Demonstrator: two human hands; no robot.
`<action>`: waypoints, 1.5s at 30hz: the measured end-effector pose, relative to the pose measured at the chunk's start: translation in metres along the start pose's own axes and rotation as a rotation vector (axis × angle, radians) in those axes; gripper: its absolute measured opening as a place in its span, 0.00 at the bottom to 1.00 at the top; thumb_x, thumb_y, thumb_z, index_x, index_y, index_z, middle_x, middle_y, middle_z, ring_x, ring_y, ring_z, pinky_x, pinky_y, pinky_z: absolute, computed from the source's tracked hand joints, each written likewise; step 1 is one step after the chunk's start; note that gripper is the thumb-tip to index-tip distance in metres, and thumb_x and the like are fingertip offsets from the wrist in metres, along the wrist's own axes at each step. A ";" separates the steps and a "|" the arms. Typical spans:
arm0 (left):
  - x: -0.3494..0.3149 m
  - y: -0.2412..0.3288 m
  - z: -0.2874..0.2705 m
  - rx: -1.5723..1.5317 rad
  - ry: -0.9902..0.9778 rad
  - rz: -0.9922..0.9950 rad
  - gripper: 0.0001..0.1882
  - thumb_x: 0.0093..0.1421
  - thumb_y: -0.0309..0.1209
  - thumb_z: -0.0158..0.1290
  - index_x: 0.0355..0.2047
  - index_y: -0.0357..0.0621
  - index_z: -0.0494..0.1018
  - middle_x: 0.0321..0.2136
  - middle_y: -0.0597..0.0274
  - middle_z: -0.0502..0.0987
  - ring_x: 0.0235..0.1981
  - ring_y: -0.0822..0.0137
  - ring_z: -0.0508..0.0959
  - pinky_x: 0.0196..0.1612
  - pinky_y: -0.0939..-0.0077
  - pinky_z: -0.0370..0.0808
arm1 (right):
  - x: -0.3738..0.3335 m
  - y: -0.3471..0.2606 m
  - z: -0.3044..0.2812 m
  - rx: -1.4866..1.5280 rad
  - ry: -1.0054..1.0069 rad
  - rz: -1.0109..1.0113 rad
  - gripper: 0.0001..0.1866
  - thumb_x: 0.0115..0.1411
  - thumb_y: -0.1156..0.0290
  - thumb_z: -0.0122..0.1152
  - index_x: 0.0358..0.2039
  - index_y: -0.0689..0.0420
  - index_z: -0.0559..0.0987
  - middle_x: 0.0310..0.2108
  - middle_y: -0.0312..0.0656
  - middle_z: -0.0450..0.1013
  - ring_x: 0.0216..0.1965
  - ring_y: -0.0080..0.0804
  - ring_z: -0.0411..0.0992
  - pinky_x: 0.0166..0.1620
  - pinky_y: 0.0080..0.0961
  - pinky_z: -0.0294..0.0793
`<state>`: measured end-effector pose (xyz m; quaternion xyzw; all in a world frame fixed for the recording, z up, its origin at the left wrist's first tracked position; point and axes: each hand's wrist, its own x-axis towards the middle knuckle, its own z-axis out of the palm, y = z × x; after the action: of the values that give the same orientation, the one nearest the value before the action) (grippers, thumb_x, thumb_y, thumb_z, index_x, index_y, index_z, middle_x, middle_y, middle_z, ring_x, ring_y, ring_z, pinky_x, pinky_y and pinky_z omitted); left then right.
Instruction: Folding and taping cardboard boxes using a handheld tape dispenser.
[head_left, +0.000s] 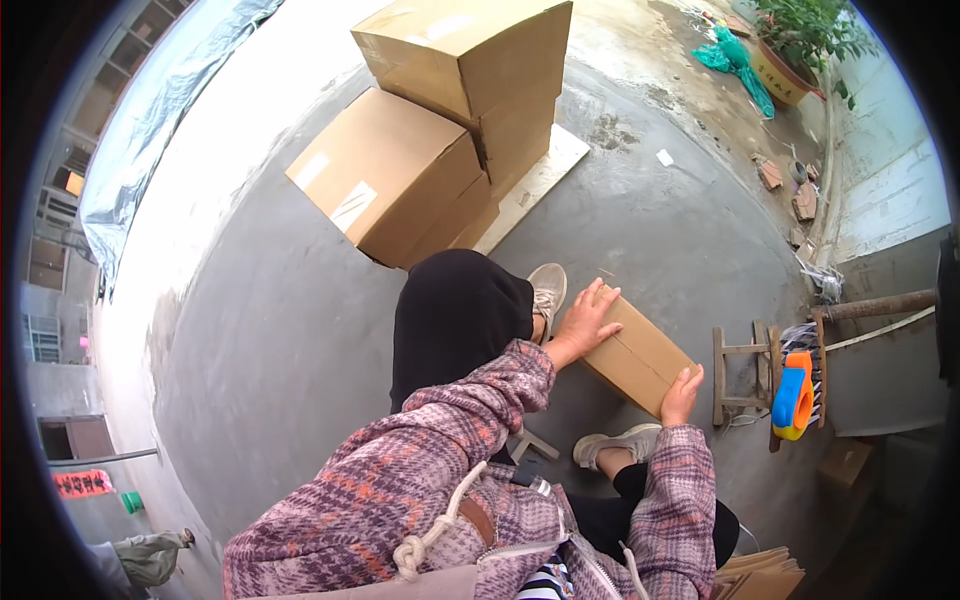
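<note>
A small, long brown cardboard box is held between my two hands, in front of my knees. My left hand grips its far left end, fingers spread over the top edge and corner. At the opposite end, my right hand clasps the near right corner with bent fingers. The box looks closed, with a seam along its upper face. Its underside is hidden. To the right, a blue, orange and yellow plastic tool rests on a small wooden stool.
Large cardboard boxes stand stacked on a pale board ahead. Flat cardboard pieces lie by my right leg. A potted plant, a green plastic bag and broken bricks line the right wall. Another person's leg shows lower left.
</note>
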<state>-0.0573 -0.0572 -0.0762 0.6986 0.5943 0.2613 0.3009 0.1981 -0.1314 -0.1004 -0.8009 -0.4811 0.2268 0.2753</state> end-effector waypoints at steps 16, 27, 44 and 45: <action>0.003 -0.002 -0.001 -0.015 0.034 0.057 0.35 0.53 0.44 0.58 0.58 0.52 0.59 0.59 0.45 0.53 0.58 0.45 0.60 0.58 0.58 0.62 | -0.001 -0.003 0.005 -0.010 0.088 -0.070 0.26 0.66 0.57 0.38 0.58 0.60 0.56 0.51 0.61 0.64 0.49 0.58 0.65 0.49 0.42 0.65; 0.002 -0.004 0.000 0.013 0.040 0.062 0.35 0.53 0.45 0.58 0.58 0.51 0.59 0.59 0.44 0.54 0.58 0.45 0.60 0.58 0.59 0.62 | -0.002 -0.006 0.006 -0.025 0.075 -0.032 0.26 0.66 0.56 0.37 0.58 0.60 0.56 0.50 0.61 0.65 0.50 0.57 0.65 0.50 0.42 0.64; 0.000 0.017 -0.011 0.322 0.162 0.013 0.36 0.51 0.44 0.59 0.58 0.48 0.59 0.60 0.44 0.52 0.58 0.46 0.59 0.57 0.62 0.62 | -0.002 -0.017 0.002 -0.048 0.070 -0.001 0.26 0.66 0.56 0.37 0.58 0.58 0.56 0.49 0.60 0.66 0.48 0.58 0.66 0.49 0.42 0.65; 0.001 0.029 -0.019 0.323 0.167 0.019 0.36 0.51 0.44 0.59 0.58 0.48 0.59 0.60 0.44 0.52 0.58 0.46 0.59 0.57 0.62 0.62 | -0.002 -0.018 0.002 -0.044 0.075 -0.004 0.26 0.66 0.56 0.37 0.58 0.58 0.56 0.49 0.60 0.66 0.48 0.58 0.66 0.49 0.42 0.65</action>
<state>-0.0509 -0.0570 -0.0421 0.7193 0.6448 0.2222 0.1320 0.1845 -0.1256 -0.0898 -0.8136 -0.4768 0.1853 0.2762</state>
